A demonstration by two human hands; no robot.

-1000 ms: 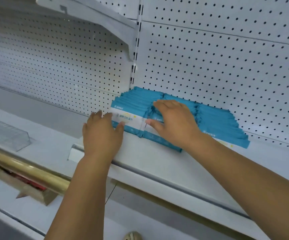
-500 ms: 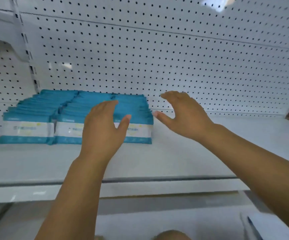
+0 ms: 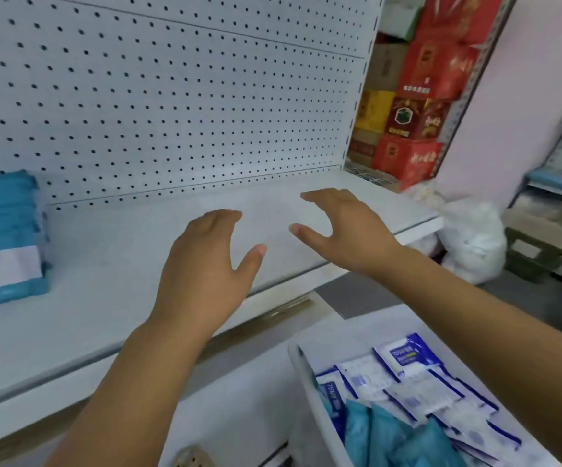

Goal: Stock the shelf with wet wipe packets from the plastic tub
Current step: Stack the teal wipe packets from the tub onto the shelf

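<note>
Both hands hover open above the shelf, with the wipes at either side.

Head view: the left hand and right hand hang side by side near the centre, palms down. Their fingers are spread and loosely curved, gripping nothing, and a gap separates the thumbs. Under them the shelf runs from the stacked teal packets at 9 o'clock, cut by the frame edge, to its right end at 3 o'clock. The pegboard panel closes the far side at 12 o'clock, and the front lip passes diagonally beneath the wrists. At 5 o'clock the plastic tub sits below that lip, holding loose packets in white-and-blue and teal. Red cartons stand at 1 o'clock, and a white bag lies at 3 o'clock.
</note>
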